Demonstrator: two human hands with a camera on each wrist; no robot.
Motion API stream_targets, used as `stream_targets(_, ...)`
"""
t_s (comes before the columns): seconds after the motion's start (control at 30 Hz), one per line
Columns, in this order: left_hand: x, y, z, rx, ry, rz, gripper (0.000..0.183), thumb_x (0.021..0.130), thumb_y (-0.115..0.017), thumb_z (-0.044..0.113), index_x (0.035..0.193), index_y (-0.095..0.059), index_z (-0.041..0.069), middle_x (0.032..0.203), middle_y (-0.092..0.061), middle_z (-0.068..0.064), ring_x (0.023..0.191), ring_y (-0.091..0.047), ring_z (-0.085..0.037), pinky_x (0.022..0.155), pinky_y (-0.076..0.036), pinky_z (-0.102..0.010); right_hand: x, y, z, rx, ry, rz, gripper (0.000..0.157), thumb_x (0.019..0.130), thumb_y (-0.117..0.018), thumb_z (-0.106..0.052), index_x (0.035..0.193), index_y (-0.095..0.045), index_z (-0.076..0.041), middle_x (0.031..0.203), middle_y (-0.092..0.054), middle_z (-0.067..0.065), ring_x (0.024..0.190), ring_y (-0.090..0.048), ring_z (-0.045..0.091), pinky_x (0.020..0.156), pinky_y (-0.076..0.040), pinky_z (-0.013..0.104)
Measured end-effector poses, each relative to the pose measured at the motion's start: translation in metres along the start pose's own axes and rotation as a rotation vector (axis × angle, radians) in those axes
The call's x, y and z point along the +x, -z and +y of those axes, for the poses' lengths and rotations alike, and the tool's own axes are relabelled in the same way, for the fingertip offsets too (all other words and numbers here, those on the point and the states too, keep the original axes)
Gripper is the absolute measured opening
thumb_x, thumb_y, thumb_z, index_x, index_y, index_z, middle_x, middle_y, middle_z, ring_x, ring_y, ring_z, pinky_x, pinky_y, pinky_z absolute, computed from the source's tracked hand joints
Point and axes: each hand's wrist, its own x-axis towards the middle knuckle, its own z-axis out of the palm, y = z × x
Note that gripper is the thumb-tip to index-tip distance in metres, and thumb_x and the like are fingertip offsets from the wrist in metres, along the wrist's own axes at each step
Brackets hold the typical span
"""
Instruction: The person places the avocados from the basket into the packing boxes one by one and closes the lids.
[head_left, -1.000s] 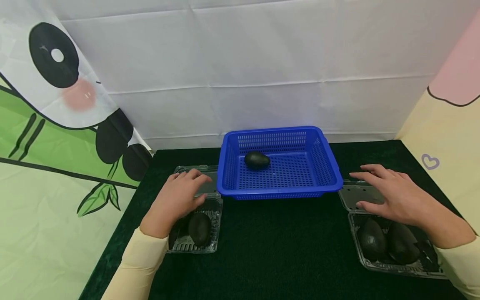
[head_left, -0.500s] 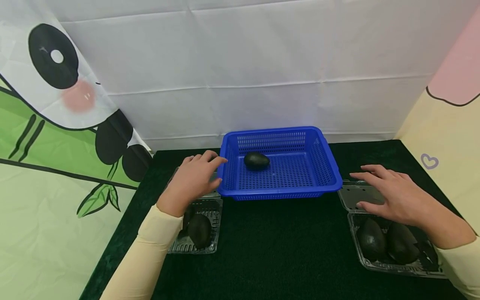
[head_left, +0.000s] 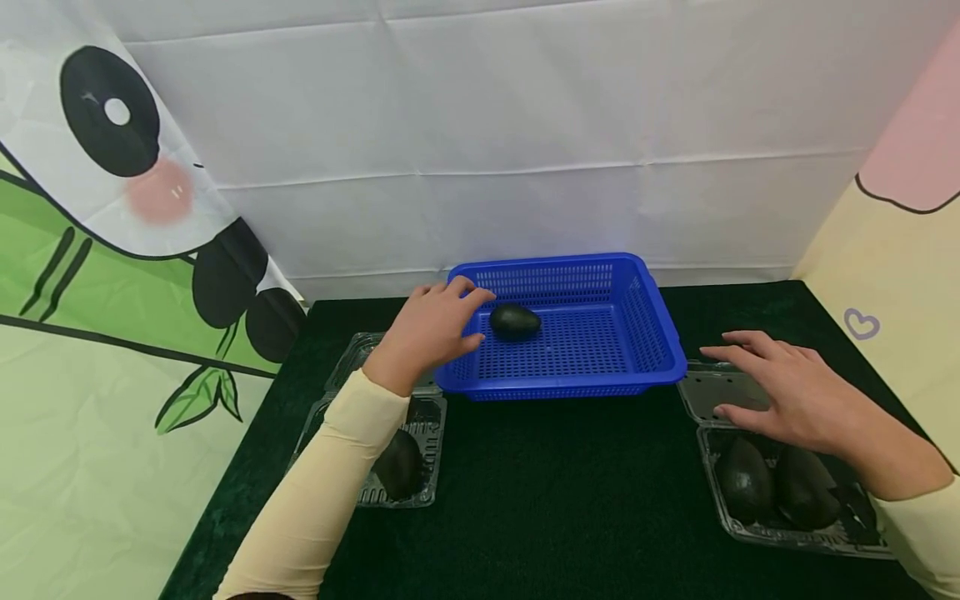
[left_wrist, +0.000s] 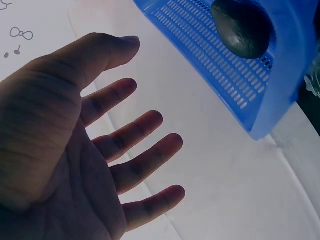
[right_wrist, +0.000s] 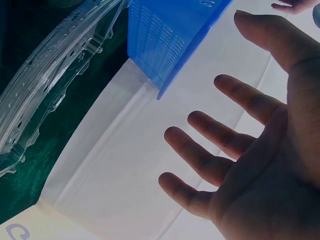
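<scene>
One dark avocado [head_left: 514, 322] lies at the left side of a blue plastic basket [head_left: 562, 385]. My left hand [head_left: 431, 329] hovers over the basket's left rim, fingers spread and holding nothing, its tips just left of that avocado. Its palm [left_wrist: 75, 165] shows bare in the left wrist view. Over at the right, my right hand [head_left: 787, 387] hangs above a clear clamshell box [head_left: 723, 396], fingers loosely extended around nothing. That box holds dark avocados [head_left: 742, 481], partly covered by my forearm. Beneath my left forearm, another avocado [head_left: 400, 467] sits in a second clear clamshell [head_left: 431, 417].
A dark green cloth [head_left: 555, 500] covers the table. A white sheet [head_left: 525, 125] hangs right behind the basket, and printed cartoon panels [head_left: 112, 275] flank both sides. Both clamshell lids lie folded back, close to the basket's sides.
My left hand has moved right and forward, from above the left clamshell to the basket's left rim. The right hand and the avocado in the basket have stayed put.
</scene>
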Motion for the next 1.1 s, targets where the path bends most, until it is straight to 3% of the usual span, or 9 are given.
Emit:
stream_targets(0.23,0.018,-0.004,0.005,0.015,-0.015,0.008,0.06,0.098,-0.07,0.043,0.151,-0.053,0.023,0.149,-0.052,-0.01,0.132,-0.054,-0.034,0.112,-0.038,-0.059,0.0,0.0,-0.001,0.001,0.002,0.007,0.072,0.081,-0.089,-0.034,0.143,-0.058,-0.014,0.144,-0.049,0.025,0.117,-0.058,0.055,0.091,-0.037,0.079)
stream_targets(0.53,0.044,-0.011,0.005,0.019,0.005,-0.043,0.06,0.099,-0.07,0.044,0.153,-0.05,0.026,0.151,-0.051,-0.009,0.135,-0.052,-0.034,0.114,-0.034,-0.063,0.0,0.0,-0.001,0.006,-0.016,-0.023,0.072,0.083,-0.088,-0.036,0.144,-0.057,-0.014,0.145,-0.047,0.025,0.119,-0.056,0.055,0.094,-0.036,0.079)
stream_targets(0.87,0.063,-0.018,0.002,-0.001,0.03,-0.093,0.06,0.099,-0.069,0.042,0.153,-0.049,0.026,0.15,-0.05,-0.01,0.132,-0.054,-0.035,0.113,-0.035,-0.064,0.0,-0.001,0.001,-0.003,-0.004,-0.005,0.073,0.081,-0.089,-0.036,0.143,-0.058,-0.014,0.144,-0.049,0.025,0.118,-0.057,0.055,0.092,-0.037,0.08)
stream_targets(1.1,0.076,-0.021,0.007,0.028,0.01,-0.099,0.06,0.098,-0.072,0.04,0.152,-0.05,0.024,0.148,-0.052,-0.012,0.127,-0.058,-0.035,0.111,-0.038,-0.064,-0.001,-0.002,0.002,-0.001,0.004,0.009,0.073,0.081,-0.089,-0.035,0.143,-0.058,-0.014,0.143,-0.05,0.025,0.117,-0.058,0.055,0.092,-0.037,0.079)
